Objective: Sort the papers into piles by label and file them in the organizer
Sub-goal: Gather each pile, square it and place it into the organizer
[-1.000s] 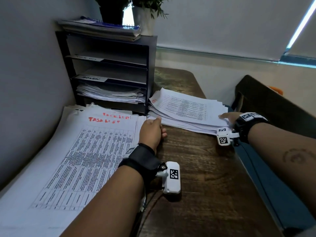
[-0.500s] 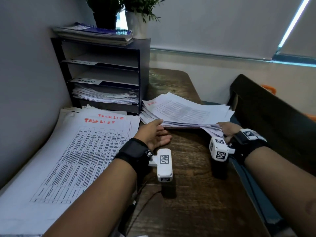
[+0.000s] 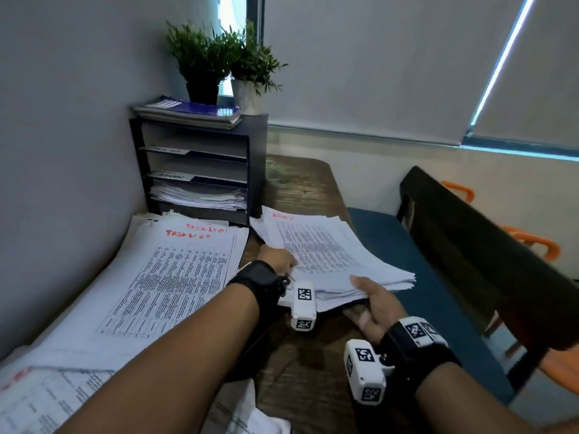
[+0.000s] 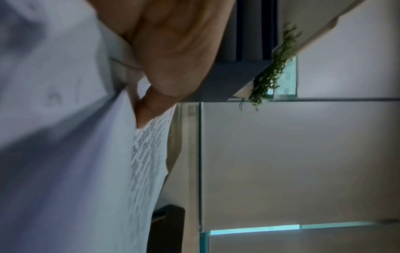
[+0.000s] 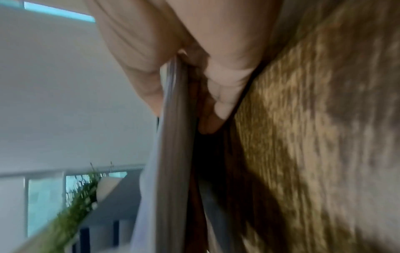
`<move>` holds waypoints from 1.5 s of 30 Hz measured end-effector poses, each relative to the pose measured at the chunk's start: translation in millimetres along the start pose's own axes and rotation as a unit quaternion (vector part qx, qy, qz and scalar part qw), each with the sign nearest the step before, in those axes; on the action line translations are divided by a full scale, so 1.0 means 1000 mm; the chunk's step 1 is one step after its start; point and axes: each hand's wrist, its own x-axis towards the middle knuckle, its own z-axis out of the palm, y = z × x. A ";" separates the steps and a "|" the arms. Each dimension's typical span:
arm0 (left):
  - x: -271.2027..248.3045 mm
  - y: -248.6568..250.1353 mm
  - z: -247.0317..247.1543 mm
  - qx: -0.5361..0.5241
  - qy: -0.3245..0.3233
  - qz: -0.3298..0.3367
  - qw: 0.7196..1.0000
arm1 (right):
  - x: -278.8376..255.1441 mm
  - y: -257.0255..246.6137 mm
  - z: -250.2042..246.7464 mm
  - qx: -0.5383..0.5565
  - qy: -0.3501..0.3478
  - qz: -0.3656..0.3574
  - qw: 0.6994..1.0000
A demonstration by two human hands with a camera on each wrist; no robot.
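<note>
A thick stack of printed papers [image 3: 332, 255] with a red label at its top lies turned lengthwise on the wooden table [image 3: 300, 183]. My left hand [image 3: 277, 260] grips its left edge, thumb on top [image 4: 149, 109]. My right hand [image 3: 371, 300] grips its near edge, thumb on the top sheet and fingers underneath [image 5: 225, 95]. A larger pile labelled in red "TASK LIST" [image 3: 163, 277] lies to the left. The black organizer [image 3: 200, 170] stands at the back, its lowest shelf holding papers [image 3: 197, 195].
Two potted plants [image 3: 219, 64] and a purple notebook stack [image 3: 188, 109] sit on the organizer. A dark chair with a blue seat [image 3: 438, 277] stands at the table's right edge. Loose sheets [image 3: 247, 415] lie near me. A grey wall is on the left.
The stack has been pulled toward me and turned lengthwise. My right hand moved from its right side to its near edge; my left hand closed on its left edge.
</note>
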 end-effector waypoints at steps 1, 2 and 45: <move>-0.004 0.001 -0.009 0.003 -0.010 0.005 1.000 | -0.011 -0.006 -0.005 0.031 -0.005 -0.021 0.999; -0.005 -0.002 -0.019 -0.010 -0.028 0.006 1.000 | -0.020 -0.011 -0.014 0.067 -0.014 -0.032 0.997; -0.166 0.083 -0.098 -0.204 0.068 0.420 0.882 | -0.122 -0.108 0.057 -0.120 -0.220 -0.353 0.902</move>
